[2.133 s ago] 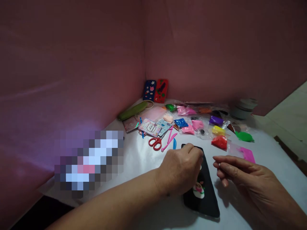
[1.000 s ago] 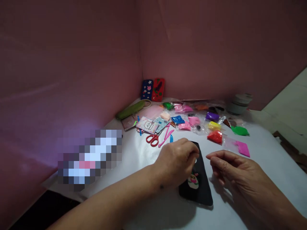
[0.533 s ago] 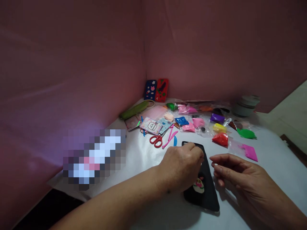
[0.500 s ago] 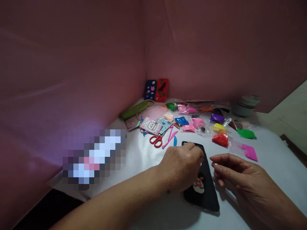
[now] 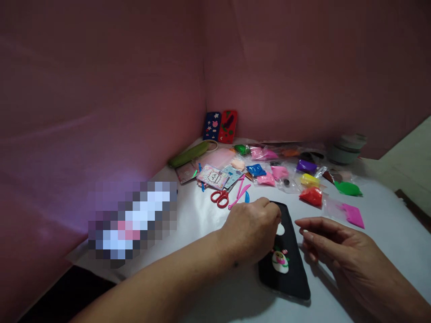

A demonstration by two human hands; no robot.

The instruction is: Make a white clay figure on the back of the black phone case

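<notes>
Your left hand (image 5: 252, 233) sits over the upper half of the black phone case (image 5: 292, 280), fingers curled down and bunched together. The tips are hidden under the knuckles, so I cannot tell if they pinch the white clay bit (image 5: 280, 229) beside them. The case lies flat on the white table (image 5: 198, 224), near you, with a small clay figure (image 5: 280, 261) stuck on its middle.

Your right hand (image 5: 336, 251) is just right of the case and not touching it, with fingers loosely together, slightly bent and nothing seen in them.

Beyond the case are red scissors (image 5: 219, 197), pink tools (image 5: 239, 194) and bags of clay: red (image 5: 310, 196), yellow (image 5: 309, 180), purple (image 5: 305, 166), blue (image 5: 255, 170) and green (image 5: 348, 188). Two decorated cases (image 5: 228, 126) lean on the wall. Your left hand blocks the view of the case's top edge.
</notes>
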